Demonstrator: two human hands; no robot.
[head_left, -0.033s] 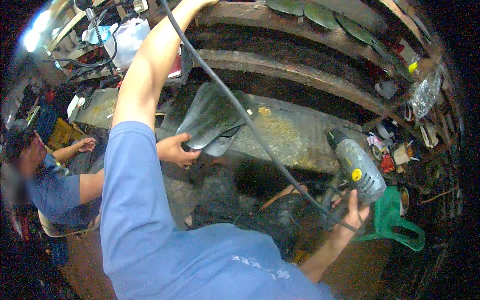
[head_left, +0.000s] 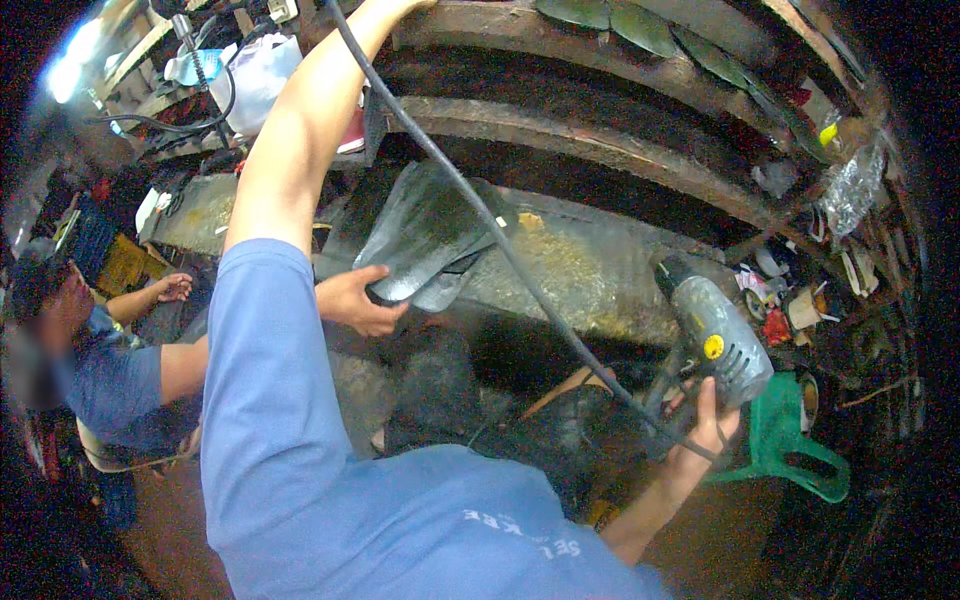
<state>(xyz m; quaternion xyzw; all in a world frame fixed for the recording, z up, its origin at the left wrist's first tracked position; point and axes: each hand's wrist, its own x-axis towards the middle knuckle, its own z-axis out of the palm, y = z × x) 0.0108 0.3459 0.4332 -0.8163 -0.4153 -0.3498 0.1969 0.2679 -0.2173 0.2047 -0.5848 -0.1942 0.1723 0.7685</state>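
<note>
My right hand is wrapped round the handle of a grey heat gun. Its dark nozzle points up and away, over the right end of a worn workbench. My left arm stretches far upward to a shelf edge, where my left hand is cut off by the top of the picture and its fingers are hidden. Dark grey, sole-shaped sheets lie on the bench. Another person's hand touches their near edge. A black cable crosses the view diagonally down to my right hand.
At the left sits another person in a blue shirt. A green plastic stool stands beside my right hand. Dark green curved pieces lie on the upper shelf. Clutter and a crumpled clear bag fill the right; a whitish plastic container stands far left.
The other person's hand at the sheets has shifted very slightly to the right, and the cable's upper part has swayed a little right. My hands stay where they were.
</note>
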